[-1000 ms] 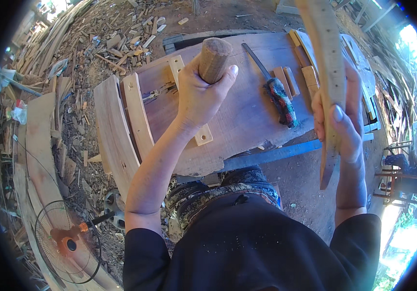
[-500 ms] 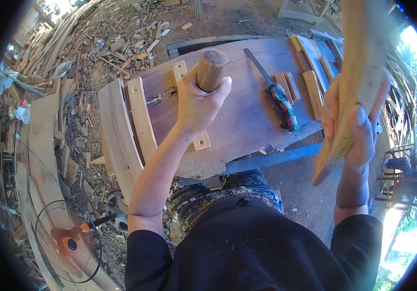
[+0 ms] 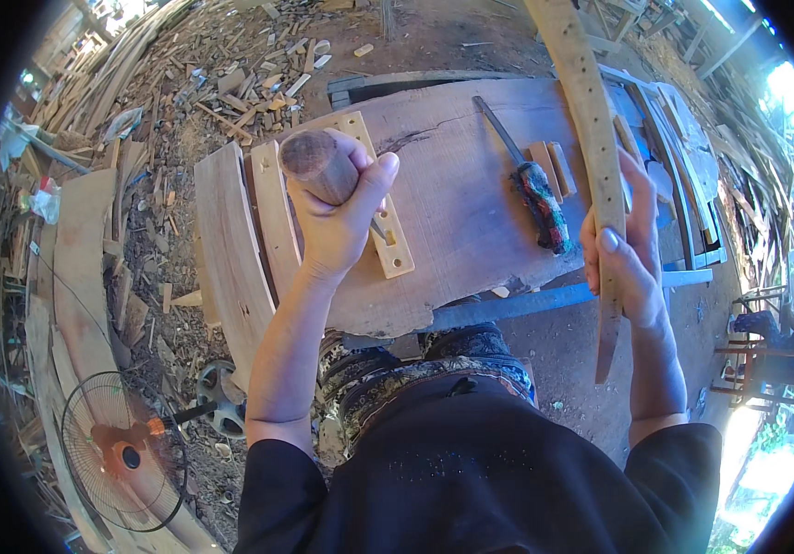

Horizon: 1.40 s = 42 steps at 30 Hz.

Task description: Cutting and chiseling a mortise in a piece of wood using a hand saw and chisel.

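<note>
My left hand (image 3: 334, 226) is closed around the thick round wooden handle (image 3: 315, 168) of a chisel, seen from its butt end. A bit of its metal blade shows beside the hand, at a slot in a pale wooden strip (image 3: 395, 254) with holes. The blade's tip is hard to make out. My right hand (image 3: 632, 263) grips a long, slightly curved wooden bat (image 3: 591, 111) with rows of dark specks, held up over the right side of the work board. Between the hands lies a long metal tool with a cloth-wrapped handle (image 3: 540, 205).
The strip rests on a broad wooden board (image 3: 471, 222). Two small wood blocks (image 3: 552, 171) lie by the wrapped tool. More planks (image 3: 235, 217) sit at the left edge. A fan (image 3: 129, 452) stands lower left, and wood scraps (image 3: 240, 102) litter the ground beyond.
My left hand has moved left and down with the chisel, baring more of the strip. My right hand has shifted left and down, and the bat has swung left and turned more upright.
</note>
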Motion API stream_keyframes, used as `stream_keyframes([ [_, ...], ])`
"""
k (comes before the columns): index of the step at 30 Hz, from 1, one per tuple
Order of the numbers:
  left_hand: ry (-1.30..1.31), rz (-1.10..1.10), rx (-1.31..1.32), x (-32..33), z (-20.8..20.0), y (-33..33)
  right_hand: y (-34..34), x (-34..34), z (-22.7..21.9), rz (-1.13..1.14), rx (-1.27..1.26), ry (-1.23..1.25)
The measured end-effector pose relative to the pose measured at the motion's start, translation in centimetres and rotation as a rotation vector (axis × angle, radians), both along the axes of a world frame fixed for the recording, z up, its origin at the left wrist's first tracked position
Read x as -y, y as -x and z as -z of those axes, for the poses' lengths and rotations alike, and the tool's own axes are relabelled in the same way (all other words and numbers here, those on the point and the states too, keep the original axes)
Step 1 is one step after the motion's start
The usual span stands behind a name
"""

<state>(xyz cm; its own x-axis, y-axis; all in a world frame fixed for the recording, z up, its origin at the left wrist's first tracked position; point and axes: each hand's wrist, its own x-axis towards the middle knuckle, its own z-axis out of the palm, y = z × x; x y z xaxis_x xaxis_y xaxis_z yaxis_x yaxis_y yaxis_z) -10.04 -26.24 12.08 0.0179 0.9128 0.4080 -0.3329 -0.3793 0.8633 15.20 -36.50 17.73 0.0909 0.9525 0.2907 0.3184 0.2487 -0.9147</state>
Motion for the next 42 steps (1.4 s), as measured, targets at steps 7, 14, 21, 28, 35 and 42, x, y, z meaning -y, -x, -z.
stream_keyframes([
  [7,-0.005,0.018,-0.016,0.5,0.3,0.8,0.0,0.8,0.4,-0.068,-0.097,0.165],
  [14,0.016,0.031,0.046,0.3,2.1,0.9,0.7,0.7,-0.1,-0.128,-0.084,0.219],
  [21,0.028,0.031,0.14,0.5,2.2,0.5,2.0,-0.2,-1.3,-0.197,-0.043,0.193],
  [28,-0.032,-0.033,-0.091,0.6,1.7,-0.2,4.4,-0.2,-7.7,-0.257,-0.105,-0.096],
  [35,-0.004,0.005,-0.13,0.5,1.1,-1.3,5.9,-0.2,-11.1,-0.319,0.231,0.163],
  [42,-0.062,0.026,-0.122,-0.5,0.5,-2.9,3.8,-1.9,-8.1,-0.413,0.673,0.094],
])
